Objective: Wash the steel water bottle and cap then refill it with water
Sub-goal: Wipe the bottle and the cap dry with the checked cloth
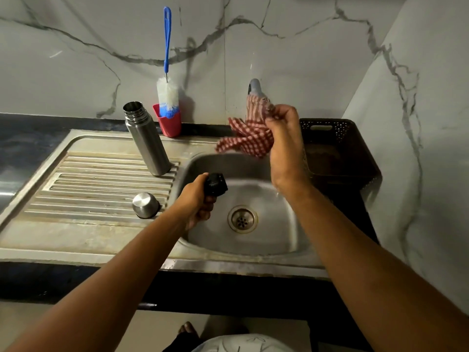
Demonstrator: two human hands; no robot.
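Observation:
The steel bottle (147,141) stands open-mouthed and upright on the draining board, left of the sink basin (253,240). A steel cup-shaped lid (145,205) lies upside down on the board near the basin's left rim. My left hand (196,203) grips a black cap (215,183) over the basin. My right hand (284,128) is raised at the grey tap (254,86) and holds a red-and-white checked cloth (250,139) that hangs from the tap.
A blue-handled bottle brush (167,92) stands in a red holder (169,121) against the marble wall behind the bottle. A dark perforated basket (337,148) sits right of the basin. The drain (242,219) is in the basin's middle.

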